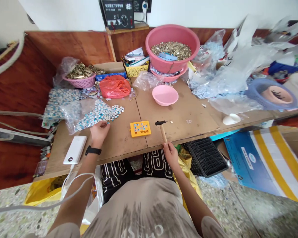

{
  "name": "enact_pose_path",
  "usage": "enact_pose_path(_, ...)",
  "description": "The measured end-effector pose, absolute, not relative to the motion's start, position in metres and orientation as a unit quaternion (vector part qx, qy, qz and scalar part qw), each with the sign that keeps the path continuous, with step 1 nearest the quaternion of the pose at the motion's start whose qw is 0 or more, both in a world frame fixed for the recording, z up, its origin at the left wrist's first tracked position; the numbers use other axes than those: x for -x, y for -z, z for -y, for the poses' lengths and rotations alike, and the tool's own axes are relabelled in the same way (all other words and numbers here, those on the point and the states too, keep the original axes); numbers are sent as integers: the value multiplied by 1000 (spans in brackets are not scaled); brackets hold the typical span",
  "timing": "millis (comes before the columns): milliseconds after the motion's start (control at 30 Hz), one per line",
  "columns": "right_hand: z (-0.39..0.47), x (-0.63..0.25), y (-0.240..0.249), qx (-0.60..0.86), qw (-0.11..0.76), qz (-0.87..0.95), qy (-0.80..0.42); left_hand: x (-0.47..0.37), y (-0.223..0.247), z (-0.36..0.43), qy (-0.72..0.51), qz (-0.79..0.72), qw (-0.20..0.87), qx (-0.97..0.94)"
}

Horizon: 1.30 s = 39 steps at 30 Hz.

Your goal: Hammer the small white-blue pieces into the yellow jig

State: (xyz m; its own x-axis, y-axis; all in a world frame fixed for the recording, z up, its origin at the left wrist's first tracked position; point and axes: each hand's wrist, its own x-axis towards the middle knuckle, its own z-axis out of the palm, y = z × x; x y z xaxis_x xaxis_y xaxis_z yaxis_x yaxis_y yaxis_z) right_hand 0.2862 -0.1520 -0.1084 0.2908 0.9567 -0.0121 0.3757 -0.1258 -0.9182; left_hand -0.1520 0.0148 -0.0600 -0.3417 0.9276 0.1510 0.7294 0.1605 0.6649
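Observation:
My left hand [99,133] is at the near edge of a pile of small blue and white pieces [96,114], its fingers pinched together; a bit of blue shows at the fingertips. My right hand [171,153] grips the wooden handle of a small hammer [163,133] at the table's front edge, its black head resting over the table. Between the hands lies a yellow tray [140,128] with several blue and white pieces in its slots; a few slots in its front row look bare. A tiny piece [171,122] lies just right of the hammer head.
A white power bank [75,149] with a cable lies left of my left wrist. Behind the tray stand a small pink bowl [165,95], a red bag [115,86] and a large pink basin [172,49] of metal parts. Plastic bags [235,72] cover the back right.

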Motion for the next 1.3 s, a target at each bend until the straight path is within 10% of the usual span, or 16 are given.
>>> enact_pose_path(267,154,-282,113,677,443,485,-333,41,76,32,-398,-558,240,-688)
enact_pose_path(1300,159,-276,69,651,316,639,-263,7,108,35,-441,-591,215,-640)
